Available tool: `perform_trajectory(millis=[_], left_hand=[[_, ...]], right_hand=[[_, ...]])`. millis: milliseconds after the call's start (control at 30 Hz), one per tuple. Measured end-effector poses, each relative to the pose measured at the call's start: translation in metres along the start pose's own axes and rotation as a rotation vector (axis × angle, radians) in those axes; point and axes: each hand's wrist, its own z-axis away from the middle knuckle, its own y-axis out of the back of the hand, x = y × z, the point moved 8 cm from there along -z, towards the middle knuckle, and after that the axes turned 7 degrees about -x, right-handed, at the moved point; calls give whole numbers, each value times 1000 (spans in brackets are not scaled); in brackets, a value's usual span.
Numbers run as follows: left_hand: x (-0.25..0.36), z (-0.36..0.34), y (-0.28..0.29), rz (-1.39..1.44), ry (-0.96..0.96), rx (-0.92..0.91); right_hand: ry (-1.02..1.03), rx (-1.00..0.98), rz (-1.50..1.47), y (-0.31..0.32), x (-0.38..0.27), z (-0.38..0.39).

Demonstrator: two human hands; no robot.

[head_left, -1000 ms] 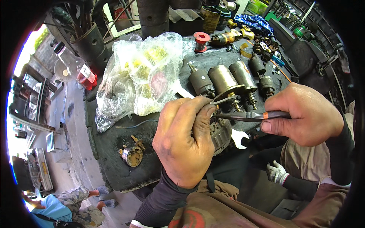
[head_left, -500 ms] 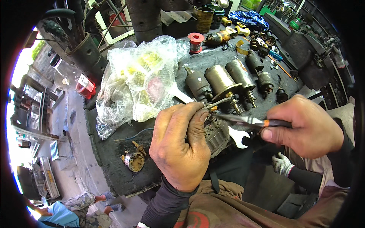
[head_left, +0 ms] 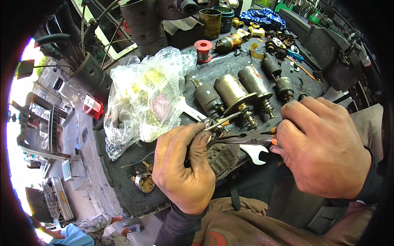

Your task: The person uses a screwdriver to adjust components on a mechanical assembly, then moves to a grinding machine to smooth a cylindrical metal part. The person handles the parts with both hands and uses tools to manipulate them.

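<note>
Messy bench (head_left: 123, 188), and with left hand (head_left: 178, 170) pinching a thin metal piece (head_left: 223, 121), right hand (head_left: 324, 151) gripping pliers (head_left: 248, 138) so close, one slip could nip the thumb (head_left: 200, 148).

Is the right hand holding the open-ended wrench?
No, the right hand grips the pliers, while the wrench lies outside its grip.

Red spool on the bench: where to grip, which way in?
Red spool: probably by the rim of its upper flange, from above. It stands upright, so that round flange faces up. The plastic bag crowds its left, and a grimy cylindrical part lies close on its right.
</note>
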Motion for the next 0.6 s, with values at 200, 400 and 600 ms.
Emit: perform_trajectory(millis=[200,400,600], left_hand=[[-1,1,3,-5,9,8],[0,0,-3,40,-6,-16],[-2,1,3,27,11,-6]], right_hand=[[39,9,61,4,-6,-8],[31,-57,98,7,-7,-9],[54,-187,-14,4,-7,-16]])
